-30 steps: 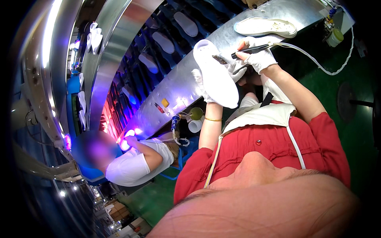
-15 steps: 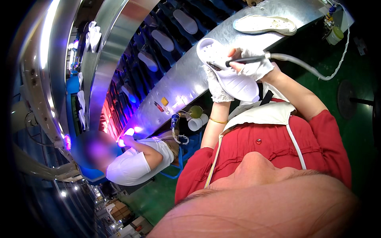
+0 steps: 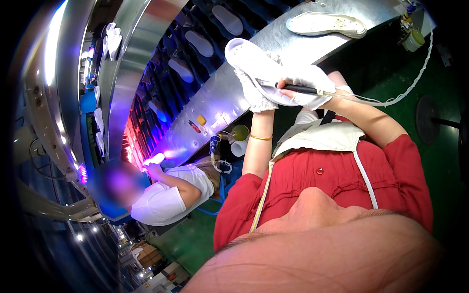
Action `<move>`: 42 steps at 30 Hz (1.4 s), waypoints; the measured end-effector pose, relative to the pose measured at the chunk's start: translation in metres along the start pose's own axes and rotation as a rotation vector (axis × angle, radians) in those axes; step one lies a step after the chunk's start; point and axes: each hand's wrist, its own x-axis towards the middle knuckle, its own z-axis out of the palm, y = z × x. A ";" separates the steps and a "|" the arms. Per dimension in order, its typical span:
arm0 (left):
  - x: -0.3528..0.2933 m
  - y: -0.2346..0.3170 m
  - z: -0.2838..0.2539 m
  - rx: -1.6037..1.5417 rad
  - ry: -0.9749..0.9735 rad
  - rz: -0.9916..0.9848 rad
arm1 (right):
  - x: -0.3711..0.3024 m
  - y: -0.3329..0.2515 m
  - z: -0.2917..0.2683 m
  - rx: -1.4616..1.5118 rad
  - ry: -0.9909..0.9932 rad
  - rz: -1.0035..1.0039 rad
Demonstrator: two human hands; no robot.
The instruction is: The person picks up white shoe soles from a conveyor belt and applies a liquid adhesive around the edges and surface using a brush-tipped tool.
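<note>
A white shoe sole (image 3: 240, 51) is held up over the near edge of the metal bench, tilted, its toe end toward the upper left. My left hand (image 3: 256, 100), in a white glove, grips it from the left and below. My right hand (image 3: 309, 84), gloved with bare fingertips, is closed round the black handle of a brush-like tool (image 3: 299, 88). The tool's thin tip reaches the sole's edge; whether it touches cannot be made out. From the handle's rear a pale hose (image 3: 364, 100) runs right. My right hand hides the sole's heel end.
Another off-white sole (image 3: 326, 24) lies on the metal bench (image 3: 215, 100) beyond my hands. A dark conveyor (image 3: 222, 44) carries several soles. A yellow block (image 3: 202, 119) and pliers-like red tool (image 3: 194, 126) lie left. A co-worker in a white shirt (image 3: 168, 195) works under purple light.
Both hands and the sole have shifted left and slightly turned. The tool has moved from the sole's middle toward its edge, and the hose now hangs lower.
</note>
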 end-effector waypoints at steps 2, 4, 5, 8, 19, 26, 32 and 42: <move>0.004 0.002 -0.005 -0.041 0.014 -0.007 | -0.002 0.002 -0.002 0.129 -0.069 0.167; 0.008 0.005 -0.009 -0.061 0.023 -0.013 | -0.002 0.001 -0.002 0.280 -0.120 0.363; 0.008 0.005 -0.011 -0.061 0.026 -0.013 | -0.002 0.001 -0.002 0.305 -0.101 0.395; 0.012 0.011 0.003 -0.217 0.012 -0.063 | -0.007 0.002 0.002 0.213 -0.039 0.277; 0.001 0.007 0.018 0.765 -0.178 0.248 | 0.001 0.021 -0.007 0.387 0.087 0.547; 0.019 -0.006 -0.038 0.916 -0.239 0.150 | -0.005 0.000 0.013 0.498 0.000 0.310; 0.004 0.006 0.011 0.123 -0.151 0.157 | -0.008 0.017 0.016 0.467 0.135 0.328; 0.006 0.014 0.017 0.011 -0.019 0.050 | 0.004 0.010 0.004 0.540 0.009 0.652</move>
